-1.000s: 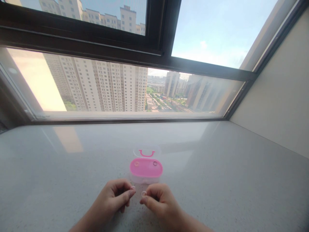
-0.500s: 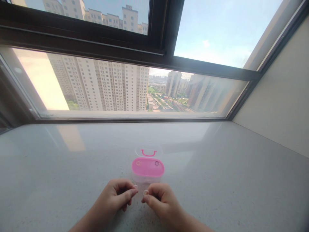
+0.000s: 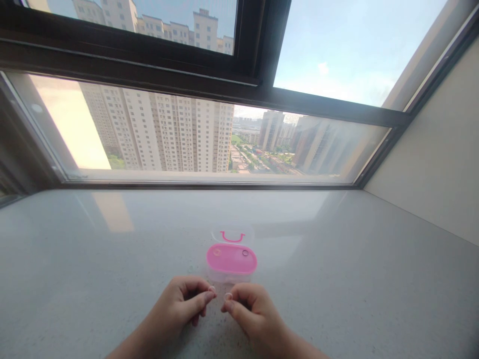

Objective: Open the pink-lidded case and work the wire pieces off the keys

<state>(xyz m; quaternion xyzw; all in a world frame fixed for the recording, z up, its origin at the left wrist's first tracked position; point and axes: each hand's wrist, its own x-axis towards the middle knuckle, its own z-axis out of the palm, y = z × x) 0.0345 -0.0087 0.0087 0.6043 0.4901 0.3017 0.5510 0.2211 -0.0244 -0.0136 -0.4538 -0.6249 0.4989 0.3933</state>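
My left hand pinches a small clear ring between thumb and forefinger, and my right hand pinches a similar ring. The two rings are close together but apart, just in front of a clear plastic case. The case has a pink lid and a pink loop handle on its far side. On the lid lie a pale ring and a dark ring.
The case stands on a speckled grey stone windowsill, which ends at a dark window frame at the back. A beige wall rises on the right. High-rise buildings show through the glass.
The whole scene has drifted slightly right in the view, with the window and case shifting together. Both hands keep their pinch on the rings.
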